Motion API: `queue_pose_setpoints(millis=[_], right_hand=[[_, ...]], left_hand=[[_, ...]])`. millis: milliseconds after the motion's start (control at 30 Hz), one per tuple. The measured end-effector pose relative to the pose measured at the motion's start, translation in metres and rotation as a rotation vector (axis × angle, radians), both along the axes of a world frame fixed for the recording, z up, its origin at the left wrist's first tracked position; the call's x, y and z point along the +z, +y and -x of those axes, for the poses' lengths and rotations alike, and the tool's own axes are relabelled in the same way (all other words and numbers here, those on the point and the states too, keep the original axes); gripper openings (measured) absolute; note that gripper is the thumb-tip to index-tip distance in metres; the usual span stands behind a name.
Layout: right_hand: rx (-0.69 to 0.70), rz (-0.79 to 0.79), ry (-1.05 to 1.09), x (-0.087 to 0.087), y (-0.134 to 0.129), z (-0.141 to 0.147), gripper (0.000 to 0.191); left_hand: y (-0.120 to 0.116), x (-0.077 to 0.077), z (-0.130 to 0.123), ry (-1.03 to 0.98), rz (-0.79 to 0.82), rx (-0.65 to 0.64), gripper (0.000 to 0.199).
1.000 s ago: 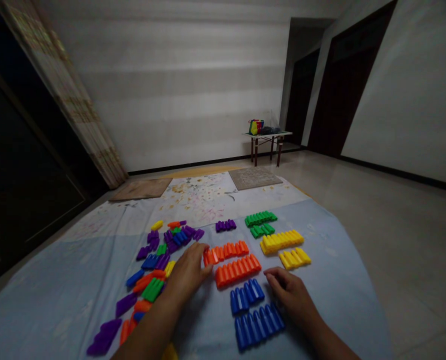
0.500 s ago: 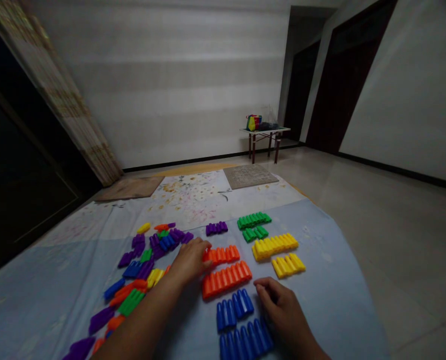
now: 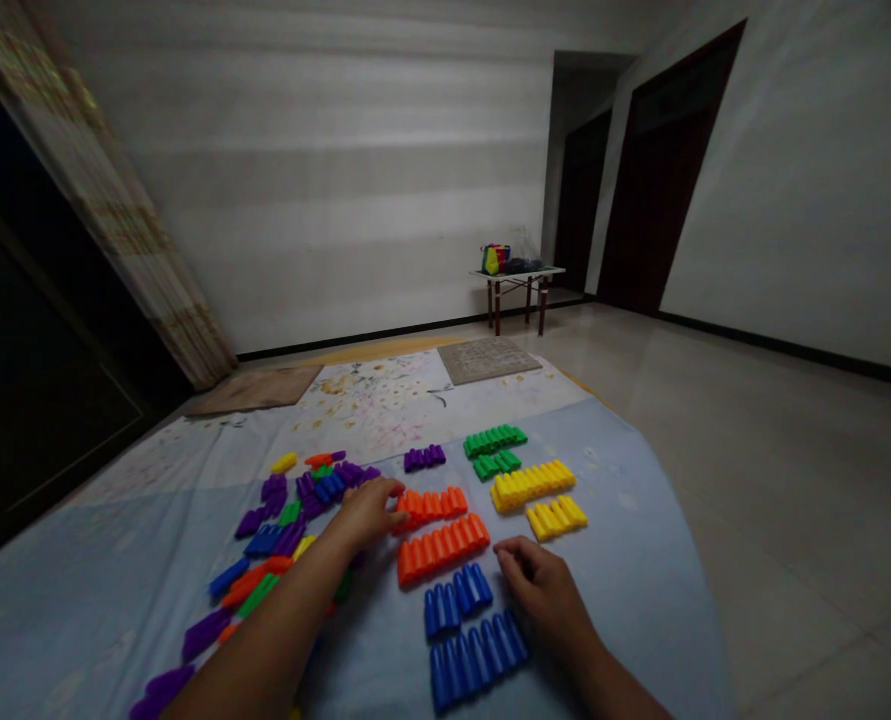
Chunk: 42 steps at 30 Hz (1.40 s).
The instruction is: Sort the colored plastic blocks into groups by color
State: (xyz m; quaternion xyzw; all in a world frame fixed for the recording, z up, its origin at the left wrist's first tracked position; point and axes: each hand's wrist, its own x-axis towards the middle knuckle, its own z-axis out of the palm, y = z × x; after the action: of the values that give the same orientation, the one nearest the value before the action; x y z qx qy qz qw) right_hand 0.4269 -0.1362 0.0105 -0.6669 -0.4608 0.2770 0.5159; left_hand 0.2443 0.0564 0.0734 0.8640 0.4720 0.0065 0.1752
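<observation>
My left hand [image 3: 370, 515] is at the left end of the upper row of orange bullet-shaped blocks [image 3: 434, 505], its thumb and fingertips closed around the end block. A second, longer orange row [image 3: 445, 550] lies just below it. My right hand [image 3: 542, 590] rests curled on the cloth, thumb against the fingers, with nothing visible in it. To its left are a short group of blue blocks [image 3: 458, 600] and a longer blue row [image 3: 479, 660]. Beyond it sit yellow blocks [image 3: 533, 486] and a smaller yellow group [image 3: 557, 517].
A mixed heap of purple blocks [image 3: 274, 492] and other colours spreads along the left, partly behind my left forearm. Farther back are green rows [image 3: 494, 440] and a purple group [image 3: 424, 457]. Mats [image 3: 488, 360] lie at the table's far end; a small table [image 3: 516, 273] stands by the wall.
The view has shifted slightly, so the rows appear a little further left. My left hand stays at the end of the upper orange row; my right hand stays curled beside the blue blocks.
</observation>
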Motion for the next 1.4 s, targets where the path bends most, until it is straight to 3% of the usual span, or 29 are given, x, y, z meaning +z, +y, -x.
queue_pose_setpoints(millis=[333,600,700,833,967,1100,1200,1300,1400], right_hand=[[0.008,0.005,-0.089,-0.005,0.003,-0.002,0.034],[0.022,-0.013,-0.104,-0.011,0.005,-0.004,0.033],[0.025,-0.016,-0.088,-0.013,0.005,-0.004,0.034],[0.016,-0.001,-0.08,-0.017,0.003,-0.005,0.036],[0.008,0.027,-0.1,-0.018,0.001,-0.008,0.039],[0.009,0.015,-0.094,-0.014,-0.002,-0.007,0.04],[-0.001,0.017,-0.088,-0.012,-0.003,-0.006,0.039],[0.004,0.022,-0.104,-0.014,-0.002,-0.006,0.039],[0.014,0.023,-0.113,-0.018,-0.002,-0.008,0.04]], left_hand=[[0.003,-0.02,0.015,-0.154,0.068,-0.001,0.044],[-0.006,-0.021,0.009,-0.264,0.091,0.04,0.035],[-0.008,-0.025,0.01,-0.285,0.075,0.069,0.042],[-0.009,-0.026,0.016,-0.33,0.04,0.112,0.068],[-0.011,-0.013,0.045,-0.431,-0.049,0.173,0.063],[-0.017,-0.002,0.101,-0.488,-0.133,0.293,0.049],[-0.025,-0.005,0.137,-0.472,-0.15,0.356,0.041],[-0.034,-0.012,0.146,-0.412,-0.143,0.349,0.037],[-0.042,-0.015,0.13,-0.333,-0.135,0.31,0.037]])
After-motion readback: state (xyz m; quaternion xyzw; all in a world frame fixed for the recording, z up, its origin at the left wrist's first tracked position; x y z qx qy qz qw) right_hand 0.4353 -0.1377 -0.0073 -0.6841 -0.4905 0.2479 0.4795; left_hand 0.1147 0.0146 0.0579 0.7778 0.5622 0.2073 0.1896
